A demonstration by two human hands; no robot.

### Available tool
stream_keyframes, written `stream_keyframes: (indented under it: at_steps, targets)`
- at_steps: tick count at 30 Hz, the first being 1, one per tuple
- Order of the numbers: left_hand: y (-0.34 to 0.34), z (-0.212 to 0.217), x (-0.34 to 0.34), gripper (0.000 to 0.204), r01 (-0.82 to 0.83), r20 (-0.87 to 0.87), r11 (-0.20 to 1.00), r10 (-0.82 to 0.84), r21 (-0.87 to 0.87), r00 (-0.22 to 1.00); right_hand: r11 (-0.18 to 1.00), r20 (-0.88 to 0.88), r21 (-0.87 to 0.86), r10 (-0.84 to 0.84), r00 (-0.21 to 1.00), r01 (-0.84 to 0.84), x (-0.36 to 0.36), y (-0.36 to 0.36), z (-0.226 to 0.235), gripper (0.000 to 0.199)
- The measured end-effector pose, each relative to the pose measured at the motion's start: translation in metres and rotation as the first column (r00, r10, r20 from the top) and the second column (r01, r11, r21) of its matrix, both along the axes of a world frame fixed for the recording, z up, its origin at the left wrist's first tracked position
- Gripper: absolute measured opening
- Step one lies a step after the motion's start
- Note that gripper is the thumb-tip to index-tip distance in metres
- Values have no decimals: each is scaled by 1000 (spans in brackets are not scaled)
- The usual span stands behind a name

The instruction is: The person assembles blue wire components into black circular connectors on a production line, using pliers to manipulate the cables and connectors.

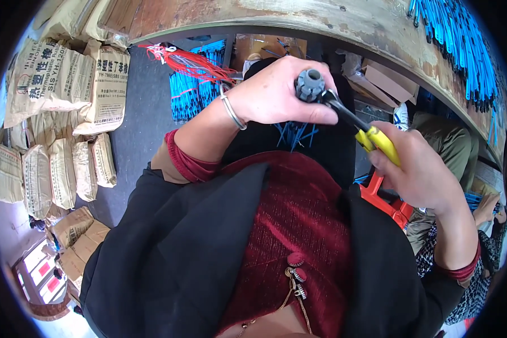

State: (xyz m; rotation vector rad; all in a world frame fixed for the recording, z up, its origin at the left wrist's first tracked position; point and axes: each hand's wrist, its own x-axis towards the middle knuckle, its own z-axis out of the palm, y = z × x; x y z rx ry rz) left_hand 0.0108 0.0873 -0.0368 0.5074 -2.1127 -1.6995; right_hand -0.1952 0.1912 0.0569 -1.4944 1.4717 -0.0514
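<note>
Grey ribbed cap (310,85) against plier tips (335,104)

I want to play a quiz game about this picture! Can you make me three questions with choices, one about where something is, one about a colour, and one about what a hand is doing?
1. Where are the big paper sacks piled?
A. On the person's left, on the floor
B. On the workbench
C. On the person's lap

2. What colour are the handles of the pliers?
A. Green
B. Yellow
C. White

3. What is the left hand doing?
A. Lying flat and open
B. Gripping a small grey ridged part
C. Holding a cup

Answers:
1. A, the paper sacks lie stacked at the left side, down on the floor.
2. B, the pliers in the right hand have bright yellow handles.
3. B, the left hand is closed around the grey ridged part, which the dark plier tips touch.
</note>
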Motion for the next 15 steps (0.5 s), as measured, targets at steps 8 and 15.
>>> stream_keyframes:
  at_steps: [8, 15]
  targets:
    - [-6, -12, 9, 25, -160, -92, 983, 168, 90, 981, 949, -82, -303, 71, 994, -92, 2, -18, -19, 24]
    - [-21, -12, 43, 26, -386, -79, 902, 407, 193, 910, 764, -695, -634, -496, 521, -120, -16, -91, -13, 23]
